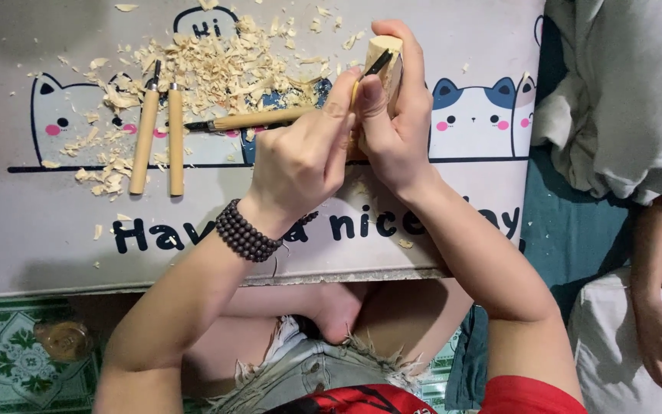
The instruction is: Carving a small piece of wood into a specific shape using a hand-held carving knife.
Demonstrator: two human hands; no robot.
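Observation:
My right hand (398, 130) grips a pale wooden block (389, 52) and holds it upright over the mat. In my left hand (300, 157), which wears a dark beaded bracelet (248, 232) at the wrist, is a small carving tool (375, 64). The tool's dark blade rests against the block's near face, close to its top. My right thumb lies just behind the blade. Both hands touch each other above the middle of the mat.
A grey mat (32, 230) printed with cartoon cats covers a low table. On it lie three wooden-handled carving tools (145, 130) (175, 138) (258, 119) and a heap of wood shavings (224, 65). Another person's hand (660, 337) and white cloth (622, 92) are at right. A small glass jar (63, 339) stands on the tiled floor.

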